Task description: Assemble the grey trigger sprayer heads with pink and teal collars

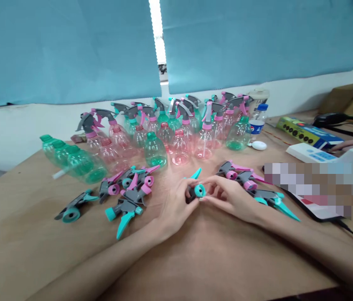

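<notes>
My left hand (pixel 176 202) is wrapped around a gray-and-turquoise spray head (pixel 198 191) — my right hand (pixel 230 196) pinches its collar (pixel 196 193) — in front of clear pink and green bottles (pixel 180 154) on the desk (pixel 170 263), loose spray heads (pixel 128 206) lying either side.

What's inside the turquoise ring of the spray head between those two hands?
A dark opening shows inside the turquoise ring. What lies deeper in cannot be seen. The left hand also covers part of the grey spray head.
</notes>
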`<state>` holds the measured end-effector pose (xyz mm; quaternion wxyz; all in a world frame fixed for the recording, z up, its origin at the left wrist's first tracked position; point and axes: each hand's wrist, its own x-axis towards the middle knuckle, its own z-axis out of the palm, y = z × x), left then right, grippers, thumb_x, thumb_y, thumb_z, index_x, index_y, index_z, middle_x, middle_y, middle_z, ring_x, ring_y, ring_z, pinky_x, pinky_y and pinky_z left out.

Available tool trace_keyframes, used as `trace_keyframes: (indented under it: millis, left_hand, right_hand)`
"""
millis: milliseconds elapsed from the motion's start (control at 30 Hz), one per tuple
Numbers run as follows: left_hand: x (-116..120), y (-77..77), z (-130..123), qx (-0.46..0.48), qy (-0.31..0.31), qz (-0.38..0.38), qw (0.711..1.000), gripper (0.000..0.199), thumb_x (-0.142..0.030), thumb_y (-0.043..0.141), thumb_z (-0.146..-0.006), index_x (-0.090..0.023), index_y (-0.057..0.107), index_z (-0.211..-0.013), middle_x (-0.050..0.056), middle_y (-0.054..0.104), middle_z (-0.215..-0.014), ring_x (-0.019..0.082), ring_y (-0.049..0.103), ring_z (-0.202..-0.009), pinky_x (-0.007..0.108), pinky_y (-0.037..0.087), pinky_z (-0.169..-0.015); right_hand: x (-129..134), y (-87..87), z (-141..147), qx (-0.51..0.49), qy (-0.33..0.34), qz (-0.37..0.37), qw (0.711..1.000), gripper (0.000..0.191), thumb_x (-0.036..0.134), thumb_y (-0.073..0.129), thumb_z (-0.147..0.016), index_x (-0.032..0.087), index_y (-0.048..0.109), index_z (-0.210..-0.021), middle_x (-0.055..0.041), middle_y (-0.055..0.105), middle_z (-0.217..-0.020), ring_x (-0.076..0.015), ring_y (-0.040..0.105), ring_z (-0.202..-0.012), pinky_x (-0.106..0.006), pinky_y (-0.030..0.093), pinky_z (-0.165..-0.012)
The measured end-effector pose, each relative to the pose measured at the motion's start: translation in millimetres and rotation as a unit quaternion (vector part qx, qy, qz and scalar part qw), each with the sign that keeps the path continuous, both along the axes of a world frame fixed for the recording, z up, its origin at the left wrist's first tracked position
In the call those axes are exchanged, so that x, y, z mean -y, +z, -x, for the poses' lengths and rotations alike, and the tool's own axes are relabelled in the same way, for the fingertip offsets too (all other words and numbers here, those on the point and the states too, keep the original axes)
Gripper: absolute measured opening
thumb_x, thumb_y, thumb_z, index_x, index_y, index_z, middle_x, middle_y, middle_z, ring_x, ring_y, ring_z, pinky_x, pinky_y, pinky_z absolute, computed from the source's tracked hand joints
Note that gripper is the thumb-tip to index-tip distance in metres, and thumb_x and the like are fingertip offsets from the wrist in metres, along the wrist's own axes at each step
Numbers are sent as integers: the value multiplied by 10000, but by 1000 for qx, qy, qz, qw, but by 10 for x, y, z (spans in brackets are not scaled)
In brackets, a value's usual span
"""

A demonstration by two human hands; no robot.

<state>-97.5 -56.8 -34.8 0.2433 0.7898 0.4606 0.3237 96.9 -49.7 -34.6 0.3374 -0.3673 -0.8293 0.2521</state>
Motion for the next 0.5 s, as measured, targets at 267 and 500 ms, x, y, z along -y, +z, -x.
trace_keyframes:
  millis: [267, 500]
  left_hand:
    - [35, 10, -29, 65, 4, 52, 997, 280, -244, 704, -767, -198, 515, -968, -57, 552, -674, 95, 511, -538, 209, 427, -505]
    - [-10, -4, 4, 22, -48, -1, 999, 274, -260, 634, -833, -243, 585, -1102, -11, 620, -868, 115, 547, -654, 237, 468, -600]
  right_hand:
    - [76, -58, 26, -48, -26, -18, 998, 377, 354, 643, -817, 221, 481, -1130, -44, 576, -953, -132, 567, -665, -259, 499, -574]
    - [59, -28, -43, -8, -54, -167, 984, 131, 282, 529, -889, 197, 608, -950, -62, 570, -891, -176, 584, -794, -304, 507, -690]
